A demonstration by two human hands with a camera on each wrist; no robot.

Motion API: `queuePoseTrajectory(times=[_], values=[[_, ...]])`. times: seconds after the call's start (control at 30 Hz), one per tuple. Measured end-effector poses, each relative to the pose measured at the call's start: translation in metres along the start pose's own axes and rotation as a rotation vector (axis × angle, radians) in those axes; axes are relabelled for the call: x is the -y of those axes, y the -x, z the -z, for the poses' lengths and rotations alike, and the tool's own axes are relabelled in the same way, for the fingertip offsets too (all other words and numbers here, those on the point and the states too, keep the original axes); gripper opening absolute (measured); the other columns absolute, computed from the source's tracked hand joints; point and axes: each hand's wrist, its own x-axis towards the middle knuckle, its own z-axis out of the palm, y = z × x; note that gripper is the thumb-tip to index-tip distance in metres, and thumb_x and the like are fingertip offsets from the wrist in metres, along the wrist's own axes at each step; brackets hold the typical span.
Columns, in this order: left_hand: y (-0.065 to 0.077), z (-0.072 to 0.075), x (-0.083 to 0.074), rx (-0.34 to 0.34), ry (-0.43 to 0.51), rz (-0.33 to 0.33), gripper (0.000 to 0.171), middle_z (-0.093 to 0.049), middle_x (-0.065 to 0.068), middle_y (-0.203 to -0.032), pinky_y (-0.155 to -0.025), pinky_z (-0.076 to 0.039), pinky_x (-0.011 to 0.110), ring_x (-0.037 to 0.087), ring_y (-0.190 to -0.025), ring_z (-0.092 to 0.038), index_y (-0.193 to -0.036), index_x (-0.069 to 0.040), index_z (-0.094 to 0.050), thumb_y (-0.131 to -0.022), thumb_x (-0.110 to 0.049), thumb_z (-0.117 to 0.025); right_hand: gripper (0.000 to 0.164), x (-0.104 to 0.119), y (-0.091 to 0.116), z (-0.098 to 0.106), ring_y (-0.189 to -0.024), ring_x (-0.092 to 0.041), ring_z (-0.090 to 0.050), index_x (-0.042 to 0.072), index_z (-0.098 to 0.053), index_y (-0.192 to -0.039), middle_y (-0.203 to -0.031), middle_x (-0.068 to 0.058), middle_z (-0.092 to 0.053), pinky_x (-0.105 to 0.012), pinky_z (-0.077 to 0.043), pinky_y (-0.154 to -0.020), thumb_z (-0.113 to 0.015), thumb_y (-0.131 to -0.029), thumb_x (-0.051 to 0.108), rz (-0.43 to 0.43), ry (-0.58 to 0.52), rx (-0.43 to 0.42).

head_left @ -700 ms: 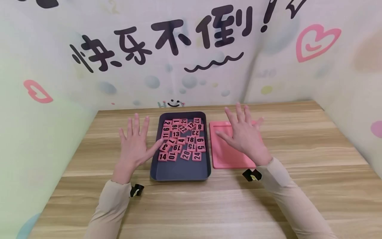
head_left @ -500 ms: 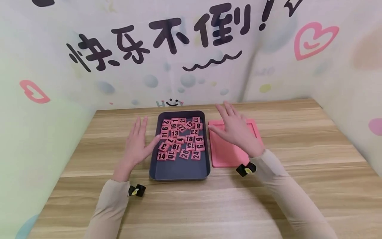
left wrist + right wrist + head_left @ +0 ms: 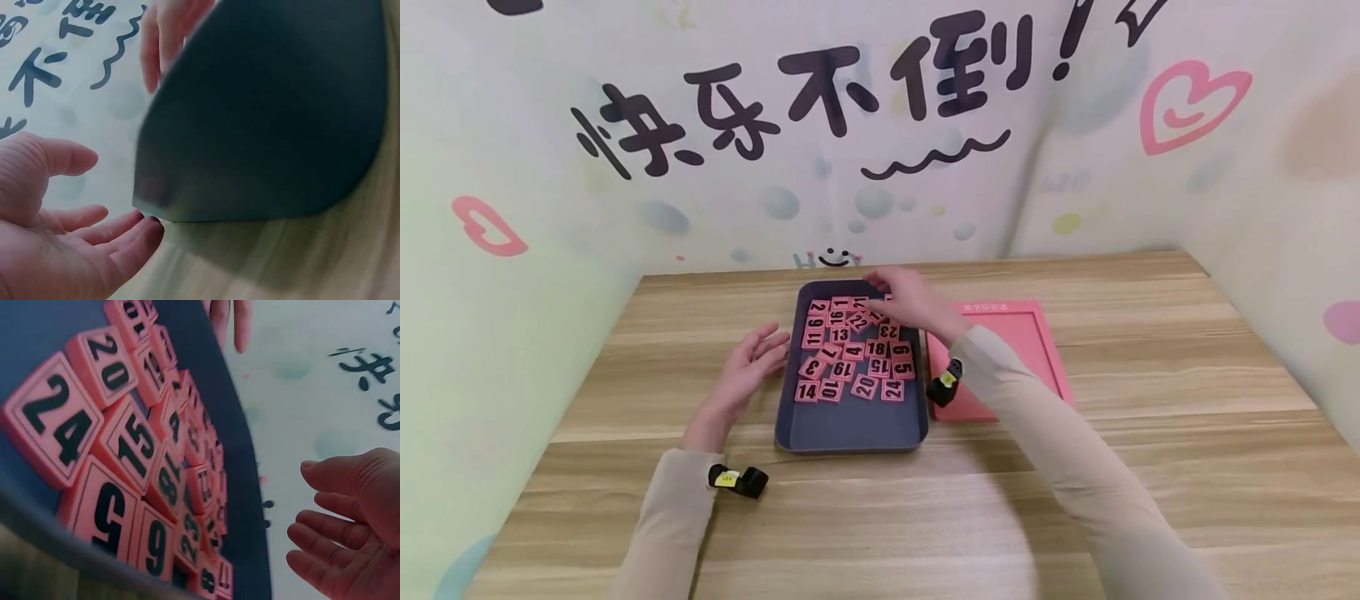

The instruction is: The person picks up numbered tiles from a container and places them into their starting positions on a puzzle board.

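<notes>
Pink square tiles with black numbers, such as the 24 tile (image 3: 55, 422), lie loose in a dark grey tray (image 3: 857, 429). My right hand (image 3: 913, 302) hovers over the tray's far right part, hiding a few tiles; its fingers are loosely bent, with nothing between them in the right wrist view. My left hand (image 3: 748, 367) is at the tray's left side, fingers relaxed and a little bent. In the left wrist view its fingertips (image 3: 153, 231) are close to the tray's outer wall (image 3: 250, 156); whether they touch it I cannot tell.
A pink frame board (image 3: 985, 404) with a raised rim lies just right of the tray, partly under my right forearm. Both rest on a wooden table (image 3: 880, 525). A printed wall sheet (image 3: 737, 225) stands behind the table.
My right hand has moved left from above the pink board to over the tray. My left hand's spread fingers have drawn in, and its thumb has moved off the tray. The tiles look unmoved.
</notes>
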Motion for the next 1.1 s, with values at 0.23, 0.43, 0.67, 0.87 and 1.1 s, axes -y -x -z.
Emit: queuePoseTrajectory(times=[0.23, 0.43, 0.67, 0.87, 1.1], values=[[-0.004, -0.005, 0.010, -0.017, 0.014, 0.027, 0.055, -0.035, 0.026, -0.143, -0.101, -0.039, 0.029, 0.034, -0.130, -0.037, -0.143, 0.008, -0.027, -0.093, 0.001, -0.049, 0.031, -0.005, -0.029, -0.022, -0.107, -0.023, -0.056, 0.001, -0.060, -0.120, -0.117, -0.014, -0.061, -0.033, -0.045, -0.092, -0.060, -0.089, 0.005, -0.078, -0.179, 0.019], [-0.004, -0.008, 0.014, -0.023, 0.017, 0.067, 0.053, -0.039, 0.028, -0.140, -0.099, -0.041, 0.026, 0.034, -0.129, -0.039, -0.140, 0.009, -0.032, -0.089, 0.007, -0.048, 0.029, -0.010, -0.042, -0.039, -0.105, -0.024, -0.057, -0.001, -0.062, -0.118, -0.115, -0.015, -0.061, -0.034, -0.047, -0.089, -0.059, -0.089, 0.001, -0.105, -0.268, 0.007], [-0.004, -0.010, 0.015, -0.033, 0.024, 0.117, 0.053, -0.039, 0.026, -0.140, -0.103, -0.037, 0.033, 0.034, -0.128, -0.039, -0.141, 0.006, -0.034, -0.090, 0.006, -0.048, 0.027, -0.012, -0.049, -0.053, -0.105, -0.024, -0.057, 0.002, -0.064, -0.116, -0.113, -0.012, -0.064, -0.034, -0.047, -0.089, -0.061, -0.089, 0.004, -0.101, -0.186, 0.012], [-0.003, -0.008, 0.015, -0.041, 0.038, 0.123, 0.052, -0.039, 0.026, -0.140, -0.099, -0.040, 0.027, 0.033, -0.128, -0.039, -0.141, 0.006, -0.034, -0.090, 0.006, -0.047, 0.027, -0.009, -0.051, -0.058, -0.102, -0.024, -0.058, 0.002, -0.064, -0.115, -0.112, -0.013, -0.064, -0.034, -0.048, -0.087, -0.058, -0.089, 0.001, -0.080, -0.110, 0.017], [-0.003, -0.008, 0.014, -0.049, 0.034, 0.133, 0.051, -0.040, 0.026, -0.140, -0.103, -0.037, 0.033, 0.033, -0.128, -0.040, -0.141, 0.005, -0.035, -0.091, 0.005, -0.047, 0.026, -0.006, -0.054, -0.062, -0.098, -0.023, -0.059, 0.003, -0.065, -0.114, -0.109, -0.012, -0.064, -0.035, -0.049, -0.085, -0.057, -0.089, 0.000, -0.080, -0.007, 0.022]])
